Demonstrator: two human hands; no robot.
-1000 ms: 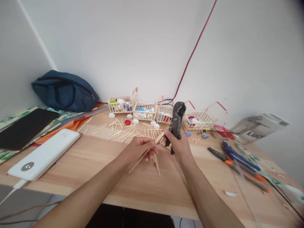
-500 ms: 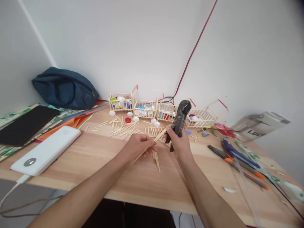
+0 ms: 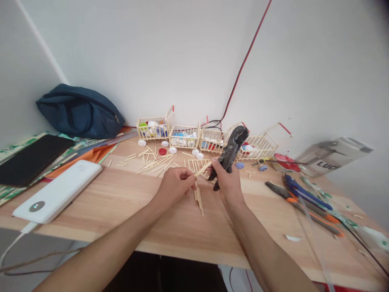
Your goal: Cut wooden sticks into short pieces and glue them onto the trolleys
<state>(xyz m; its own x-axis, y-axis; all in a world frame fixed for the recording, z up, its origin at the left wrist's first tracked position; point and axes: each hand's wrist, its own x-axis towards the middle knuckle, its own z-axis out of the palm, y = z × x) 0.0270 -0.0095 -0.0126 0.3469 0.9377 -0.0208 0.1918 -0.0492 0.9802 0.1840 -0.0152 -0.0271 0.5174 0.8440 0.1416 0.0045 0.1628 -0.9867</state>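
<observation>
My left hand (image 3: 179, 181) is closed, pinching thin wooden sticks (image 3: 203, 169) between thumb and fingertips. My right hand (image 3: 229, 180) is wrapped round a black plier-like tool (image 3: 232, 148), its rounded head tilted up and away from me. The right thumb and fingertips are at the far end of the same sticks. Below my left fingertips, several longer sticks (image 3: 199, 200) lie on the table. A flat ladder-like stick frame (image 3: 197, 164) lies just behind the hands, partly covered by them.
Small stick-built carts (image 3: 184, 138) holding bottle caps line the wall. Loose cut sticks (image 3: 154, 164) lie scattered before them. On the left are a white power bank (image 3: 57, 192), a black phone (image 3: 33, 158) and a blue bag (image 3: 80, 111). Orange-handled pliers (image 3: 306, 209) and a glue gun-like blue tool (image 3: 306, 194) lie right.
The view has shifted slightly. A long stick that pointed down toward me under my left hand no longer shows. Both hands keep their hold, and the black tool leans a little more to the right.
</observation>
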